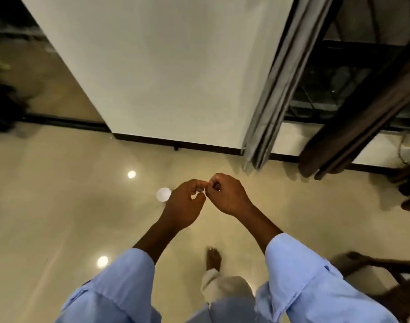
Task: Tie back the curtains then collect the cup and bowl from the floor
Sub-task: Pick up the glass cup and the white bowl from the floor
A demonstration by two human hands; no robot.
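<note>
My left hand [184, 206] and my right hand [227, 194] meet fingertip to fingertip above the floor, both with curled fingers. I see nothing held in either; a small dark spot inside the right fist is too small to identify. A grey curtain [272, 96] hangs loose at the edge of the white wall, its hem near the floor. A dark brown curtain [362, 120] hangs loose to its right, in front of a dark window. A white round thing [162, 194], maybe the cup or bowl, lies on the floor, partly hidden behind my left hand.
The glossy beige floor [59, 206] shows bright lamp reflections. A white wall [164, 66] with a dark skirting stands ahead. A dark wooden chair [385, 269] is at the lower right, more dark furniture at the right edge. My bare foot [213, 257] is on the floor below my hands.
</note>
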